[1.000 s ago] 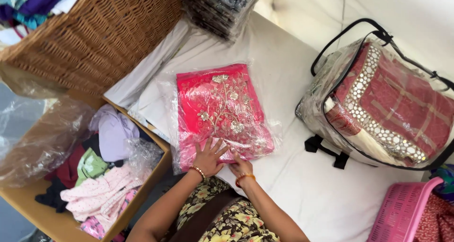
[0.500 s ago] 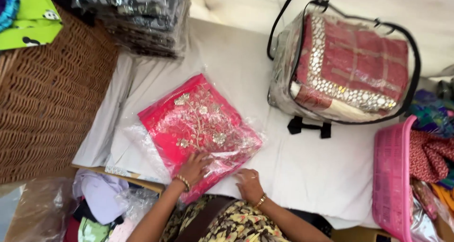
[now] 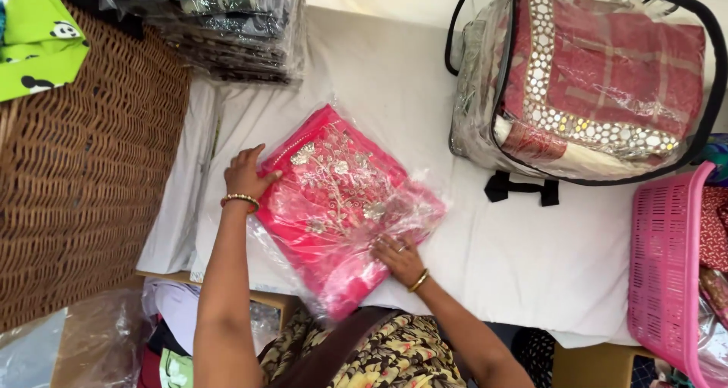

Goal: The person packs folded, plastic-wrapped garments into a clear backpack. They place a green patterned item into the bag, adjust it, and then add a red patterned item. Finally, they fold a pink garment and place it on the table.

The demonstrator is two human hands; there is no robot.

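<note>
Both your palms lie open and flat on the pink embroidered garment in its clear plastic sleeve (image 3: 341,206), left hand (image 3: 244,177) at its nine o'clock edge, right hand (image 3: 398,255) at five o'clock, grasping nothing. It sits mid white table (image 3: 523,259). That slick film could slide or crumple if you press unevenly.

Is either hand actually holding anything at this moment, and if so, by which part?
Both rest on the pink embroidered garment in clear plastic wrap, lying flat on the white table: left hand at its upper-left edge, right hand pressing its lower-right edge. Nothing is lifted.
</note>
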